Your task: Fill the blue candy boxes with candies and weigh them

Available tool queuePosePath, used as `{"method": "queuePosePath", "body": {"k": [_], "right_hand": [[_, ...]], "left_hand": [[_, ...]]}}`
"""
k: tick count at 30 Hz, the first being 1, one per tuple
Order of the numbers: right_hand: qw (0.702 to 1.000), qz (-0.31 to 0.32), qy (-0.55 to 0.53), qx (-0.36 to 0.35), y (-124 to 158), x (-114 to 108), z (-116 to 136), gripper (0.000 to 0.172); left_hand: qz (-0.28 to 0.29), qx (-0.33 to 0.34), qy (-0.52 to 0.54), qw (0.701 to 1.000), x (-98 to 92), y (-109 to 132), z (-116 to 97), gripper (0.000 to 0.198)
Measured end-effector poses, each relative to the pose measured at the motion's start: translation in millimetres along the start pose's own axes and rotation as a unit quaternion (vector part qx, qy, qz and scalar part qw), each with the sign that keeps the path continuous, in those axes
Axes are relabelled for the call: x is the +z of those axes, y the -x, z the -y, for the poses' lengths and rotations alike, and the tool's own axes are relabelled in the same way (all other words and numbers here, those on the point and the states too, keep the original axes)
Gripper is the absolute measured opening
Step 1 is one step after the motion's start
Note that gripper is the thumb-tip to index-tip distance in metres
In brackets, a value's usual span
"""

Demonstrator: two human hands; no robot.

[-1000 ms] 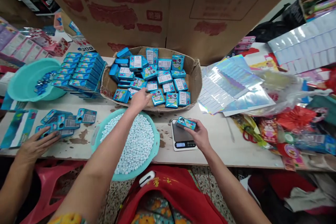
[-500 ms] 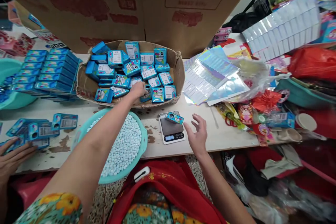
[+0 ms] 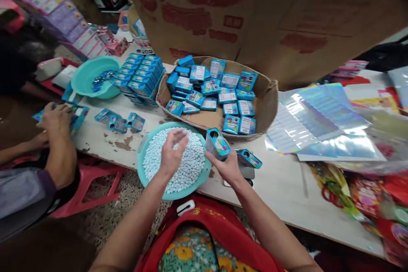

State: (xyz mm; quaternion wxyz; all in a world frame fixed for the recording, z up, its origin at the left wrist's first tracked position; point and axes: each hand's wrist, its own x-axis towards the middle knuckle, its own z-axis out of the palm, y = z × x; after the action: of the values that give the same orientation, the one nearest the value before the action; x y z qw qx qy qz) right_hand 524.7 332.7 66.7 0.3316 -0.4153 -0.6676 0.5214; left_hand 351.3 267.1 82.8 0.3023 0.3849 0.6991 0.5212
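Note:
My right hand [image 3: 228, 169] grips a small blue candy box [image 3: 218, 143], tilted, with a round hole in its top. Over the basin [image 3: 142, 144] of pale blue candies [image 3: 188, 170], my left hand [image 3: 172, 153] is open, its fingers curved and apart from the thumb, and nothing shows in it. Another blue box lies tilted on the small digital scale [image 3: 248, 172], which is partly hidden behind my right wrist. A cut-down cardboard tray [image 3: 267, 112] beyond the basin holds several more blue boxes.
Stacked blue boxes [image 3: 142, 76] stand left of the tray, near a second basin [image 3: 79, 78] with small blue pieces. Far left, a co-worker's hand [image 3: 57, 117] handles blue packaging. Shiny sheets [image 3: 321, 114] lie right, and a large carton [image 3: 204, 17] stands behind.
My view has swung left. The left hand has left the tray and come back over the candies. My right hand, empty before beside the scale, now has a box in it.

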Motion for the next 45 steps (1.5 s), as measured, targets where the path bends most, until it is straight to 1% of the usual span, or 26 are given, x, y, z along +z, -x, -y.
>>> {"method": "queuePosePath", "body": {"k": [1,2,3,4,5,7,9,11,13,15,17,20,22,23,25,26,27,29,30,32,34,37,41,43,45], "right_hand": [[0.998,0.028,-0.043,0.043,3,0,-4,0.053],[0.993,0.045,-0.074,0.077,5,0,-8,0.049],[0.989,0.052,-0.091,0.100,8,-1,-11,0.046],[0.988,0.049,-0.096,0.113,11,-2,-13,0.046],[0.987,0.043,-0.095,0.119,13,-2,-15,0.048],[0.987,0.041,-0.089,0.128,16,-1,-15,0.050],[0.986,0.054,-0.080,0.137,18,2,-12,0.048],[0.986,0.059,-0.067,0.142,18,6,-10,0.044],[0.987,0.049,-0.058,0.141,19,11,-9,0.042],[0.988,0.042,-0.051,0.138,18,15,-9,0.043],[0.990,0.048,-0.036,0.131,17,18,-8,0.043],[0.993,0.062,0.002,0.100,15,21,-5,0.042],[0.994,0.078,0.029,0.072,13,23,-1,0.042],[0.994,0.085,0.041,0.058,12,25,1,0.043],[0.993,0.097,0.065,0.029,10,29,6,0.044],[0.992,0.101,0.078,0.011,9,32,9,0.043],[0.990,0.104,0.092,-0.010,8,34,13,0.041],[0.983,0.122,0.122,-0.058,7,41,19,0.036],[0.978,0.135,0.136,-0.081,7,44,22,0.034],[0.966,0.162,0.166,-0.113,7,52,27,0.032],[0.955,0.180,0.196,-0.131,8,59,30,0.032],[0.947,0.188,0.218,-0.144,8,68,32,0.034],[0.937,0.209,0.231,-0.159,6,73,35,0.034],[0.935,0.217,0.232,-0.158,6,73,36,0.034],[0.937,0.209,0.233,-0.153,5,74,38,0.033]], "left_hand": [[-0.051,-0.001,-0.078,0.996,-18.1,-7,21,0.035],[-0.069,0.000,-0.166,0.984,-34.6,-14,41,0.036],[-0.059,-0.003,-0.235,0.970,-47.9,-20,61,0.037],[-0.039,-0.010,-0.287,0.957,-56.8,-25,78,0.039],[-0.013,-0.017,-0.322,0.947,-60.9,-29,92,0.041],[0.027,-0.031,-0.358,0.933,-56.3,-30,107,0.043],[0.043,-0.054,-0.380,0.922,-42.1,-25,108,0.047],[0.048,-0.080,-0.400,0.912,-27.1,-18,101,0.052],[0.043,-0.091,-0.420,0.902,-17.1,-11,94,0.055],[0.024,-0.085,-0.432,0.898,-12.9,-5,91,0.050],[-0.011,-0.083,-0.423,0.902,-13.0,-2,94,0.040],[-0.076,-0.084,-0.367,0.923,-16.3,-2,101,0.027],[-0.121,-0.100,-0.294,0.943,-19.4,-3,101,0.022],[-0.139,-0.119,-0.238,0.954,-21.3,-3,99,0.021],[-0.165,-0.172,-0.077,0.968,-25.8,-2,88,0.025],[-0.170,-0.194,0.016,0.966,-28.2,-1,79,0.028],[-0.167,-0.208,0.107,0.958,-30.6,1,70,0.029],[-0.153,-0.210,0.253,0.932,-34.3,5,48,0.030],[-0.146,-0.200,0.304,0.920,-35.2,8,37,0.029],[-0.142,-0.168,0.371,0.902,-34.8,12,18,0.027],[-0.158,-0.130,0.401,0.893,-32.3,14,6,0.025],[-0.192,-0.095,0.404,0.889,-29.2,14,0,0.024],[-0.219,-0.103,0.386,0.890,-30.9,10,4,0.030],[-0.219,-0.109,0.378,0.893,-32.2,7,5,0.033],[-0.211,-0.113,0.377,0.894,-32.5,5,5,0.033]]}}
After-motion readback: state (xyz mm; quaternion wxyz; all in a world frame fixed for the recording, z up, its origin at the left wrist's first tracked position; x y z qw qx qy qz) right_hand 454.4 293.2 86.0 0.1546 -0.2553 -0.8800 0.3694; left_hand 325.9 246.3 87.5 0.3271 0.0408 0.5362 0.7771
